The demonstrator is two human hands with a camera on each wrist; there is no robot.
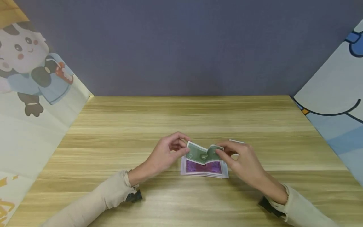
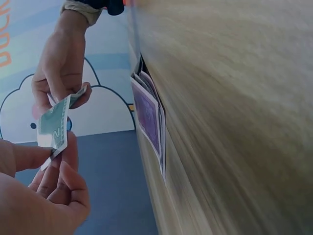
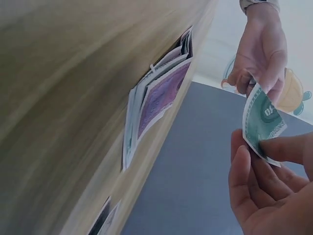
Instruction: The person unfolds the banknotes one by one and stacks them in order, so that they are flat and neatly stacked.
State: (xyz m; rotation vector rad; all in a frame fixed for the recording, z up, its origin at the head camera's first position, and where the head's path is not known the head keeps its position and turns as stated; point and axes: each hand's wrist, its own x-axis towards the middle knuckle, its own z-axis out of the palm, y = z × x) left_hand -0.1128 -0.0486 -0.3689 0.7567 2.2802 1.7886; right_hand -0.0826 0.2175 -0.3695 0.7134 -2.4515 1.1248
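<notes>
A green banknote (image 1: 195,152) is held up by both hands over a small stack of paper notes (image 1: 224,174) on the table. My left hand (image 1: 165,153) pinches its left end between thumb and fingers. At the opposite end my right hand (image 1: 245,162) pinches it too, and the note bows with a fold near the middle. On top of the stack lies a purple note (image 3: 164,95) with a pale border. Seen from the left wrist, the stack's layers (image 2: 162,122) are slightly spread and apart from the green note above.
Behind the right hand, another piece of paper (image 1: 237,141) lies on the wooden table (image 1: 127,116), mostly hidden. A dark blue panel (image 1: 181,47) rises at the far edge. Cartoon-printed walls (image 1: 25,135) flank both sides.
</notes>
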